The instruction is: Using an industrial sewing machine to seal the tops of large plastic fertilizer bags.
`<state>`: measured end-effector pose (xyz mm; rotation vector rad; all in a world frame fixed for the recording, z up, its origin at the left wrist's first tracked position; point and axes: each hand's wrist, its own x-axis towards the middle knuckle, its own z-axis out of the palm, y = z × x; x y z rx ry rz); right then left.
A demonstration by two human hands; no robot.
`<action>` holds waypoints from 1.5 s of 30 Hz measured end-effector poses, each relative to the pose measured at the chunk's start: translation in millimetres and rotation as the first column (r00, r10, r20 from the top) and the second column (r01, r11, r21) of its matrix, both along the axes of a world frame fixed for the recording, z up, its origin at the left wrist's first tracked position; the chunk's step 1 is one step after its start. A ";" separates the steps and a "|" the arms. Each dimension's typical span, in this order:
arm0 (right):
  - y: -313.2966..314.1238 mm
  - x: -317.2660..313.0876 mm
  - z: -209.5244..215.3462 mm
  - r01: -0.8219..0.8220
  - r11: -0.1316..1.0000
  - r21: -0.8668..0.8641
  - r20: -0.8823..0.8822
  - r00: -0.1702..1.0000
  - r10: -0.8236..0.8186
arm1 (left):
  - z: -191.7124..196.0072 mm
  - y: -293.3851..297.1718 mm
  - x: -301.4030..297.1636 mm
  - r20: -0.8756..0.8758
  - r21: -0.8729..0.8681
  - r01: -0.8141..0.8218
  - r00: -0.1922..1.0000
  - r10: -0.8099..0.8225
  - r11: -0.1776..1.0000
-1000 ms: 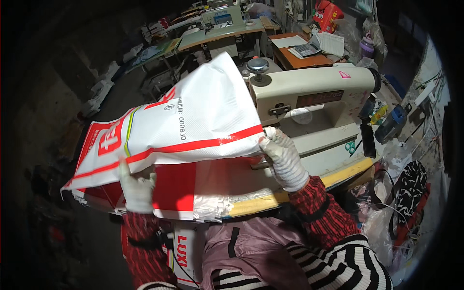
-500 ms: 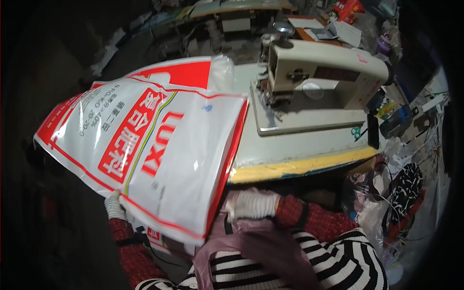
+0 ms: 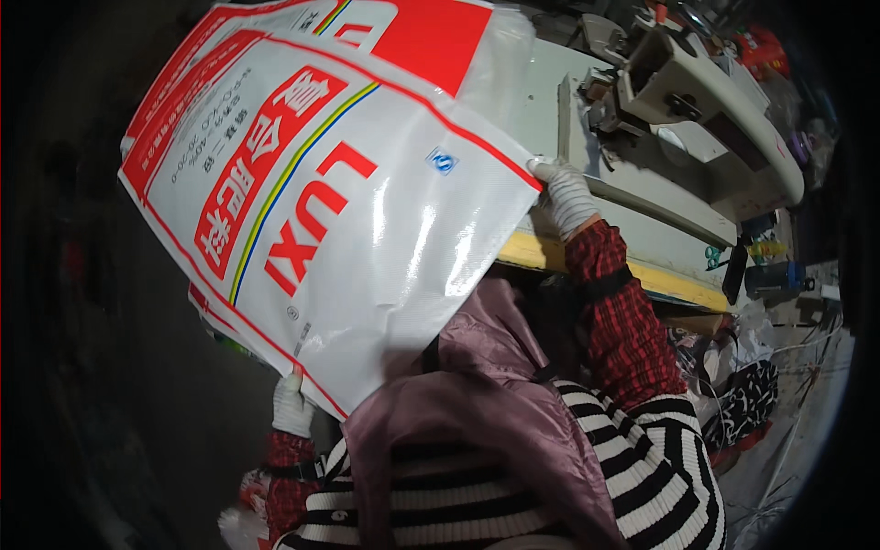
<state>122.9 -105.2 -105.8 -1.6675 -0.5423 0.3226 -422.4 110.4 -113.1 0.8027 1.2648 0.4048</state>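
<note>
A large white plastic sack (image 3: 394, 238) with red borders, red print and a coloured stripe is spread out before me. My left hand (image 3: 293, 405), in a pale glove, pinches its lower left edge. At the sack's right corner, my right hand (image 3: 564, 194), gloved too, is closed on the edge. The sack's near end reaches my lap, over a mauve apron (image 3: 477, 403). Beneath its far end lies another red and white sack (image 3: 440, 41) on the table, largely covered.
A beige sewing machine (image 3: 715, 128) stands on the pale table at the right. The table's near edge is yellow (image 3: 678, 282). Green-handled scissors (image 3: 712, 258) and a dark phone-like slab (image 3: 736, 269) lie near its right end. Patterned black cloth (image 3: 747, 403) sits among plastic at lower right.
My right hand has risen from my lap to the sack's right corner and gripped it. The sack now lies flatter and wider. The view has shifted, putting the sewing machine farther right.
</note>
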 end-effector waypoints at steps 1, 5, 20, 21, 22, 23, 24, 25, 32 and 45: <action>11.1 -9.3 10.5 0.204 0.973 0.108 -0.580 0.807 -0.105 | 10.3 -1.5 -0.1 -0.047 0.070 0.066 0.997 -0.063 0.995; 16.1 -44.2 4.6 0.256 0.926 0.276 -0.556 0.829 -0.064 | 17.2 29.4 33.9 0.004 0.301 -0.202 0.978 0.210 0.932; 32.3 -63.9 19.1 -0.132 0.990 -0.040 -0.572 0.816 0.086 | -33.4 28.8 -39.5 -0.197 0.298 -0.016 0.977 0.078 0.954; 39.6 -74.9 21.9 -0.159 0.987 -0.004 -0.571 0.811 0.128 | -35.3 26.3 -52.4 -0.395 0.360 0.070 0.915 0.084 0.931; 60.5 -112.7 53.5 -0.394 0.889 0.233 -0.647 0.620 0.445 | -45.1 20.2 -72.1 -0.463 0.458 0.048 0.866 0.192 0.887; 73.5 -131.8 62.1 -0.438 0.887 0.146 -0.626 0.653 0.425 | -56.3 15.4 -87.5 -0.504 0.555 0.048 0.814 0.290 0.830; 74.5 -132.1 39.1 -0.598 0.729 -0.333 0.072 0.754 0.653 | -58.0 9.9 -101.6 -0.584 0.555 0.085 0.748 0.314 0.828; 96.5 -161.5 57.5 -0.650 0.713 -0.263 -0.263 0.759 0.596 | -63.8 -1.5 -128.3 -0.664 0.549 0.109 0.659 0.353 0.829; 160.1 -281.6 -4.3 -0.800 0.596 -0.077 -0.698 0.470 0.541 | -160.8 -71.0 -280.6 -0.988 0.033 0.264 0.154 -0.008 0.964; 184.2 -210.6 -107.5 -0.598 0.751 -0.282 -0.823 0.553 0.132 | -200.0 -11.9 -185.5 -0.939 0.057 0.192 0.345 -0.013 0.980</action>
